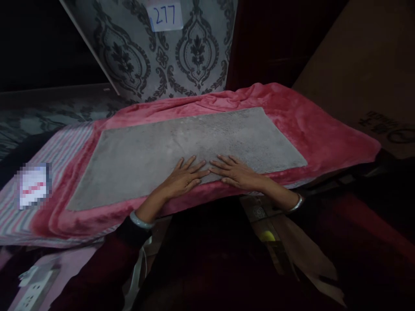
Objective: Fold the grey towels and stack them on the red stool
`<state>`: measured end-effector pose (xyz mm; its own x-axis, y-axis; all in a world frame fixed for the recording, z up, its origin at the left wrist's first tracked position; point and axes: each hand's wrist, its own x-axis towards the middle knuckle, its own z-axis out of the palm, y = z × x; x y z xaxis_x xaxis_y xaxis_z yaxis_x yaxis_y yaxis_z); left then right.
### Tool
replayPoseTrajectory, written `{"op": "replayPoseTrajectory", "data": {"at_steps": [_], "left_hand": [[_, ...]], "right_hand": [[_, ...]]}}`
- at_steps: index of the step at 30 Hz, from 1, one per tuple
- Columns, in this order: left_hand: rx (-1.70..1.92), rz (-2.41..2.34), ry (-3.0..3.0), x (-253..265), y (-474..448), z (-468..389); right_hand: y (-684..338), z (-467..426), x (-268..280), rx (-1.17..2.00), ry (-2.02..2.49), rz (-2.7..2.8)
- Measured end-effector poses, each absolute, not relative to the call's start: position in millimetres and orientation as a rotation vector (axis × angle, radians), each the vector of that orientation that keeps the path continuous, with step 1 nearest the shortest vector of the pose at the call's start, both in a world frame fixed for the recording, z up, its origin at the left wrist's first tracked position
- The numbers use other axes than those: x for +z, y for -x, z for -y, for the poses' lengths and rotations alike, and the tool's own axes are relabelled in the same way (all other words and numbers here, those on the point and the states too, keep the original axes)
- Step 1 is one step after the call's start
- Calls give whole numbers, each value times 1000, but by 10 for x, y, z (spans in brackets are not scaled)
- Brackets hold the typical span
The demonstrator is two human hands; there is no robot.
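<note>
At near left, white power strip (34, 291); beyond it, striped cloth (14, 216) bearing a blurred card (33, 188). Across the middle, grey mat (139, 160) lying flat on pink blanket (327, 134), with patterned wall (126, 56) and a card marked 277 (166, 16) behind. On the mat's near edge, left hand (183, 179), palm down, fingers spread, gripping nothing; just right of it, right hand (238, 173), likewise flat, spread, gripping nothing. At far right, printed brown cardboard (359, 82).

Grey cloth (142, 151), rectangular, spread on red blanket (327, 129); left hand (182, 178) and right hand (239, 174), fingers splayed, resting upon it.
</note>
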<state>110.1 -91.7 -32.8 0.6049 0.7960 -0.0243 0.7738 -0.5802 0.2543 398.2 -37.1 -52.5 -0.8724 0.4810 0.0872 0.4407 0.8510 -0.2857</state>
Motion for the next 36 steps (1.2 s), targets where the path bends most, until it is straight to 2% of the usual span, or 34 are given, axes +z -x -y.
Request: {"op": "replayPoseTrajectory", "data": {"at_steps": [5,9,14,21,36], "left_hand": [[188,-1221,-2553,-212,-1196,878],[222,-1272,-2574,-75,-1512,601],[141,-1244,-2644,-130,-2076,248],[105,-1209,-2743,-456,-2279,326],[84,-1039,-2833,-447,-2267,575]], "right_hand": [[-4195,294,-343,558,667,2831],[-4492,-147,-246,360,952,2649],[-4734,-529,-420,197,1262,2630],[-4772,-335,-607,133,1323,2682],[-4935,68,-617,44,1226,2777]]}}
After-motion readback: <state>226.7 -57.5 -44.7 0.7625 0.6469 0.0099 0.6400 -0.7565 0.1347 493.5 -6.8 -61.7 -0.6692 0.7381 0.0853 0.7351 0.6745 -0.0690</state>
